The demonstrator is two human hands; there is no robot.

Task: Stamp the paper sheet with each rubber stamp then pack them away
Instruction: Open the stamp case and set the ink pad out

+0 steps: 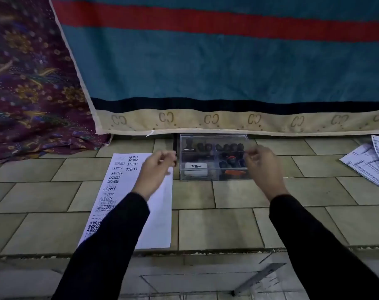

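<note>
The left hand (156,167) hangs just beside the left side of the clear box (182,161), with its fingers curled in. The right hand (261,164) is at the right side of the box, and its fingers are curled too. Both hands look like they are at the edges of the see-through lid (214,138). I cannot tell if they are pinching it or only near it.

The box sits on the floor (227,228), close to the far edge where the big blue cloth (205,72) hangs down. Inside are the dark stamps (208,147) in rows and a white ink pad (196,169) in the near left corner. So I think the stamps are packed and only the lid is left to close.

The paper sheet (160,213) lies on the floor just left of the box. It has many stamped words on it. The left arm is over it.

What could go wrong? A tall stamp might hold the lid up, so it closes crooked. A hard push could make the box slide on the smooth tiles. The dark sleeve might rub the paper and smear ink that is not dry.
</note>
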